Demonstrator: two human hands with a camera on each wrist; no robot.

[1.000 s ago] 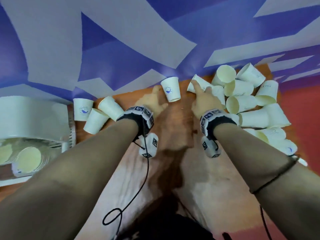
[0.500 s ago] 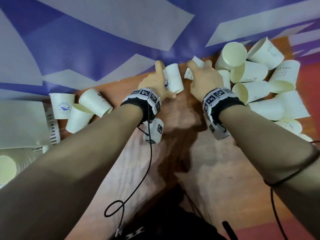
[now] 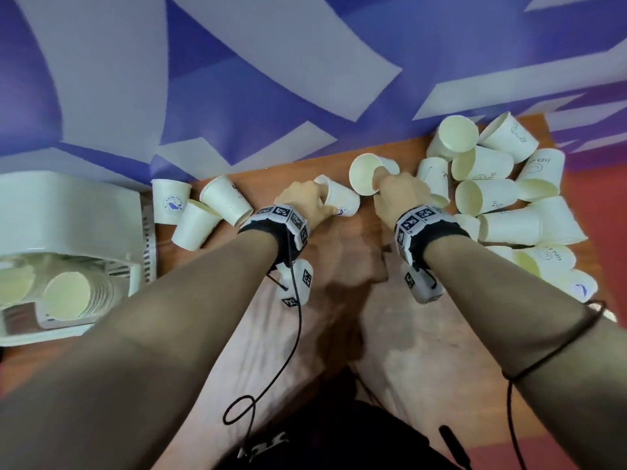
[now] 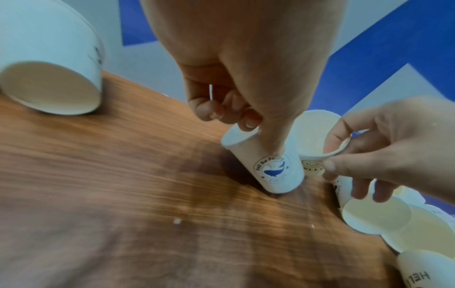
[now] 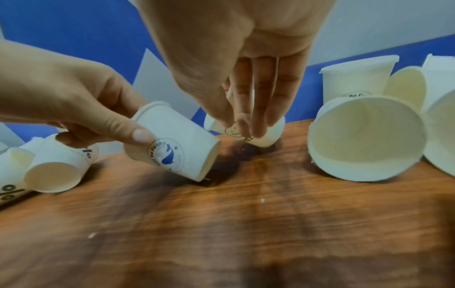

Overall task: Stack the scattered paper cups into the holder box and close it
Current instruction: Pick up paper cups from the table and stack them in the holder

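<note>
Each hand grips one white paper cup at the far edge of the wooden table [image 3: 339, 300]. My left hand [image 3: 322, 201] holds the whale-logo cup [image 3: 341, 200] [image 4: 270, 167] tilted, base up, with its rim low over the wood. My right hand [image 3: 380, 184] pinches the smiley-face cup [image 3: 364, 176] [image 5: 268, 136], thumb inside the rim, mouth towards me. The two cups sit side by side, nearly touching. The white holder box [image 3: 68, 212] lies open at the left, with a stack of cups [image 3: 68, 295] inside it.
Several loose cups [image 3: 492, 198] lie piled at the right, close to my right wrist. Three more cups [image 3: 193, 212] sit between the box and my left hand. A blue-and-white patterned wall [image 3: 305, 79] rises right behind the table's far edge.
Both hands reached to the far edge and each took hold of a cup. The whale cup is now tipped over, and the right cup has turned mouth-first towards me.
</note>
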